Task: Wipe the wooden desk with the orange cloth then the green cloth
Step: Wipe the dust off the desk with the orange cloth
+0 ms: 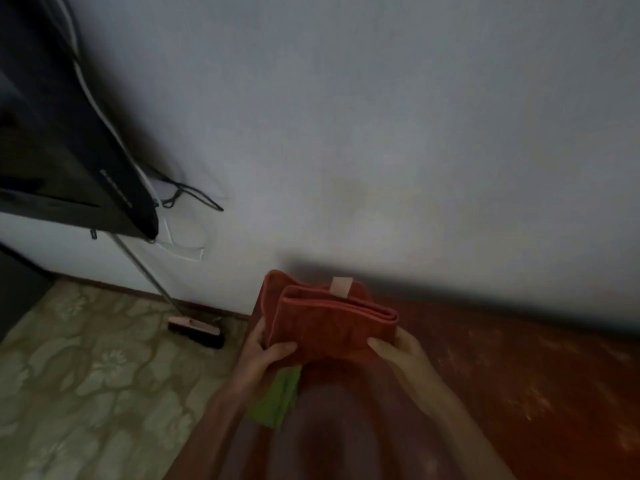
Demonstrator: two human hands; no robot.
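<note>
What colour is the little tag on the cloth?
Pale pink tag on the orange cloth, head view.

Two cloths show: one orange cloth [332,323], folded, at six o'clock, and one green cloth [277,400] just below it toward seven. Two hands grip the orange one: left hand [266,355], right hand [398,348]. One wooden desk [519,375] at four o'clock, one broom [195,329] at eight, one dark screen [69,150] at ten.
</note>
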